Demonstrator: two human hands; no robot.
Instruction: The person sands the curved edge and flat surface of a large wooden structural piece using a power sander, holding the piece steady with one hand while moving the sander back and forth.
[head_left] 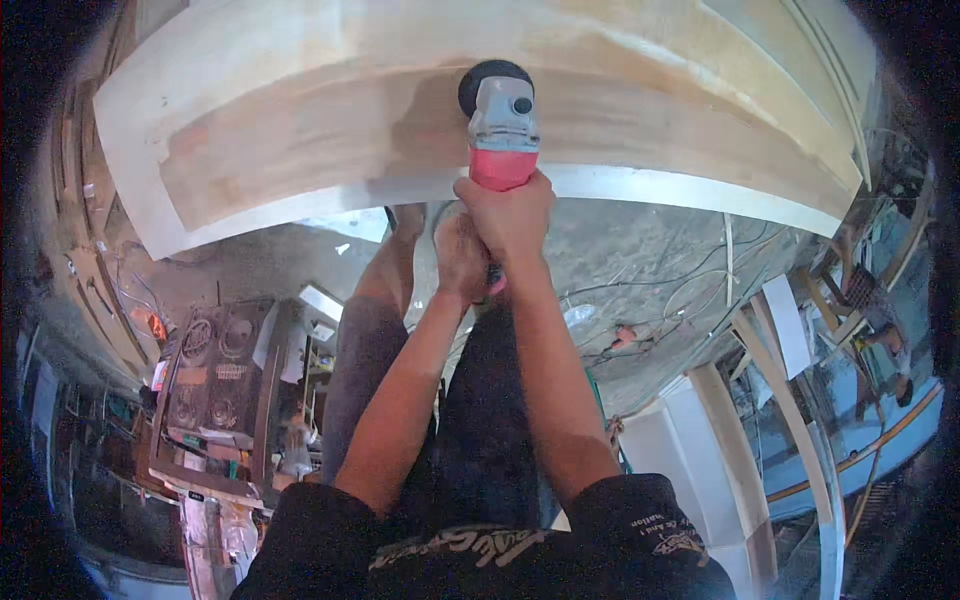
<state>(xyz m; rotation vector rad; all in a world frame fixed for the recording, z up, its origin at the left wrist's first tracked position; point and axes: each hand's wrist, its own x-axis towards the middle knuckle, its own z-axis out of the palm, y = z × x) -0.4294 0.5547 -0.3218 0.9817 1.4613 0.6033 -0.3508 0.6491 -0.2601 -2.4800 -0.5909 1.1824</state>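
A red and grey angle grinder (501,130) rests with its black round head on a large pale wooden panel (300,130) that spans the top of the view. My right hand (510,212) grips the red body of the grinder from behind. Just below and to the left, my left hand (460,255) is closed around the rear end of the handle. Both forearms rise from the lower edge. The grinder's disc is hidden under its head.
Below the panel lies a dusty concrete floor (650,260) with loose cables. A cluttered shelf unit (215,390) stands at the lower left, white boards (740,440) lean at the lower right, and another person (885,330) is at the far right.
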